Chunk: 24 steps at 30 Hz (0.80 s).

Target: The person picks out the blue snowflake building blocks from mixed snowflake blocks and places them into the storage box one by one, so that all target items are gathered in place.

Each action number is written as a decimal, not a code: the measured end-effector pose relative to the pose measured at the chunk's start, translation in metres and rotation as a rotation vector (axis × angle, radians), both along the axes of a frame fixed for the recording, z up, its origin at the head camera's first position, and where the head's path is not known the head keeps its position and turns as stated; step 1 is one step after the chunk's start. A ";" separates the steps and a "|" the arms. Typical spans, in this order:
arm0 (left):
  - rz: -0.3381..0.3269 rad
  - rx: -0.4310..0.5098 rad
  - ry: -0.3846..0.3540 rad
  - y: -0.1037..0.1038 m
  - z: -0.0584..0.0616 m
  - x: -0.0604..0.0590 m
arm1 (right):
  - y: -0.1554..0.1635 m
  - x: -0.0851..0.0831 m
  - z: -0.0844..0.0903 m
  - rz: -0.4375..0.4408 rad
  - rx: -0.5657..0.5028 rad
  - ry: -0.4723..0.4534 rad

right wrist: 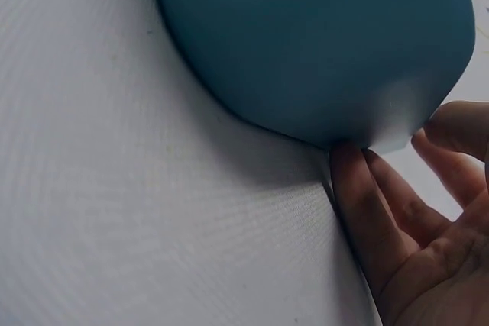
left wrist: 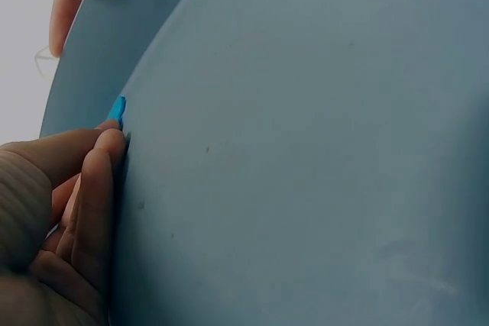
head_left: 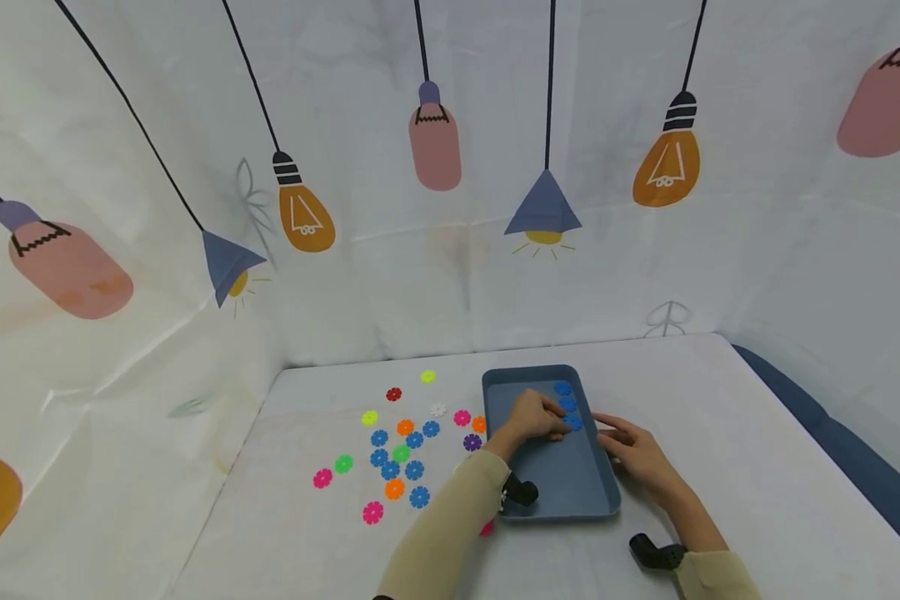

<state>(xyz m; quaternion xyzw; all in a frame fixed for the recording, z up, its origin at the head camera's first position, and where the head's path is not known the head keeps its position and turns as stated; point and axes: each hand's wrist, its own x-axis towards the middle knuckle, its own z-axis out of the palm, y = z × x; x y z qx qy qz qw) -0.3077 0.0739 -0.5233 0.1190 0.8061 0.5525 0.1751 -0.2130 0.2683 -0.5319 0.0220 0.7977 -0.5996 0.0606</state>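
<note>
While the right hand (head_left: 637, 454) rests relaxed fingers against the blue tray's (head_left: 562, 487) outer wall, apparently steadying it, the left hand (head_left: 534, 417) inside pinches a blue disc (left wrist: 118, 109) with its pressed-together fingertips.

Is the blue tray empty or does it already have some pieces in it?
Not empty. The blue tray holds a few blue flower pieces near its far right side, where the left hand rests; its near half is bare.
</note>
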 end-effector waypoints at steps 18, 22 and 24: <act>0.031 0.016 0.004 0.004 -0.004 0.003 | 0.001 0.002 -0.001 -0.013 -0.015 -0.016; 0.037 0.015 0.000 0.002 -0.003 0.002 | 0.000 0.001 -0.002 -0.011 -0.022 -0.010; 0.028 0.010 0.003 0.001 -0.005 0.002 | -0.001 0.001 -0.003 -0.013 -0.020 -0.009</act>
